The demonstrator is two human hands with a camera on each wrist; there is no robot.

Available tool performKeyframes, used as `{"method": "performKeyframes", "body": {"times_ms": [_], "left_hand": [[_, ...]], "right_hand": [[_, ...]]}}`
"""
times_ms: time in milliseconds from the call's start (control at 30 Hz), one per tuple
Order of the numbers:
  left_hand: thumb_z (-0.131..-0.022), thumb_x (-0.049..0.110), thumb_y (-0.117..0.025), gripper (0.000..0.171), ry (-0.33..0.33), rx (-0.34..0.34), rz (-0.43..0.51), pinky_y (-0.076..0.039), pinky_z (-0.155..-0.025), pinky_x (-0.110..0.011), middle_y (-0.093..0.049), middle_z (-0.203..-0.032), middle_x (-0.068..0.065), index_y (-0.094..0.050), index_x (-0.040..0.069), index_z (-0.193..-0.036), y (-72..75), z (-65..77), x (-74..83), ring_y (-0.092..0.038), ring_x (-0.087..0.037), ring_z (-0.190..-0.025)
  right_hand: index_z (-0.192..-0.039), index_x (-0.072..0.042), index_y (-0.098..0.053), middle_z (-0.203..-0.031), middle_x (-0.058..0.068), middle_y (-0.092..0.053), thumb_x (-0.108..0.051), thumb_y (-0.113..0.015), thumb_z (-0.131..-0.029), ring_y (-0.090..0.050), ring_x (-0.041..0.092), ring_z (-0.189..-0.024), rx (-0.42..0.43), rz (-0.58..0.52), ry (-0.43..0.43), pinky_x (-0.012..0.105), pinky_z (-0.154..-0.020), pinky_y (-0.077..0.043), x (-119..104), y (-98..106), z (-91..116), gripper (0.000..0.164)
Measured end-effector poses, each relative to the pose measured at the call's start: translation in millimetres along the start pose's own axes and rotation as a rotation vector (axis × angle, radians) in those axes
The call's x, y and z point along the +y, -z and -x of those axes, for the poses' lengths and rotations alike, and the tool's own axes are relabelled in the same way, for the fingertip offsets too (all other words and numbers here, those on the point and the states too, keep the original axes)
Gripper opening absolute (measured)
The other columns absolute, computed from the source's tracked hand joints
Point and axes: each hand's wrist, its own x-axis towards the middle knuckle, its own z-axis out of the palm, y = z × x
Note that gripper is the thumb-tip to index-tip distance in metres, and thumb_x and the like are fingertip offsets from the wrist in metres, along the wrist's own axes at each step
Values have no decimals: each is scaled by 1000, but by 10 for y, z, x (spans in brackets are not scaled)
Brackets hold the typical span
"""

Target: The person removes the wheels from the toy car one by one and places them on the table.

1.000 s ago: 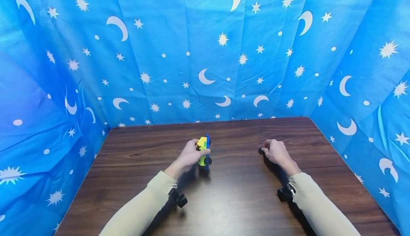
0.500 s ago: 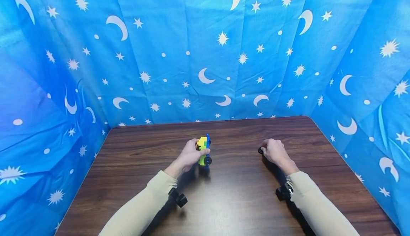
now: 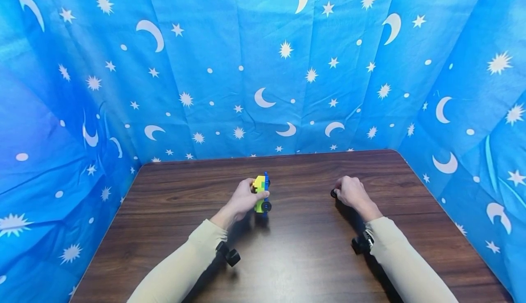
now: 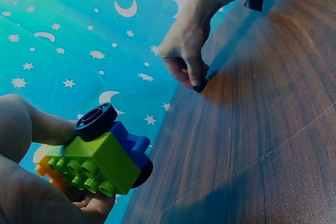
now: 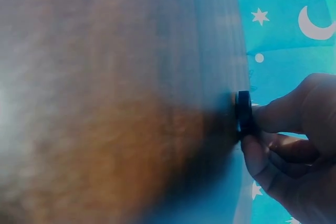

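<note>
My left hand grips a toy block car upended over the table, thumb across its side. In the left wrist view the car shows green studded blocks, a blue base and a black wheel; part of a second wheel peeks out at the lower right. Well to the right, my right hand pinches a small black wheel between thumb and fingers, low at the tabletop. The wheel appears edge-on in the right wrist view. Whether it touches the wood, I cannot tell.
The dark wood-grain table has its far edge against a blue curtain with white moons and stars. More curtain stands along both sides. A black wrist camera hangs below the left sleeve, another below the right.
My right hand has shifted slightly left with the black wheel. The left hand and the toy car stay where they were.
</note>
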Motion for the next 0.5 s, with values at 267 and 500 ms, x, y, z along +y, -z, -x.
{"method": "performKeyframes", "body": {"times_ms": [267,500], "left_hand": [[-90,12,-69,55,0,-1,1,-57,-84,-37,-57,-117,-20,-40,-5,-134,7,-9,-10,-62,-24,-98],[-90,11,-69,55,4,-3,8,-57,-85,-37,-57,-117,-20,-41,-5,-134,15,-18,-7,-62,-24,-99]], "right_hand": [[-89,-5,-73,-87,15,-71,-10,-64,-87,-65,38,-86,-77,7,-39,54,-77,-51,-51,72,-42,11],[-89,-5,-73,-85,14,-71,-12,-65,-88,-65,40,-87,-71,2,-37,55,-78,-51,-33,73,-26,11]]}}
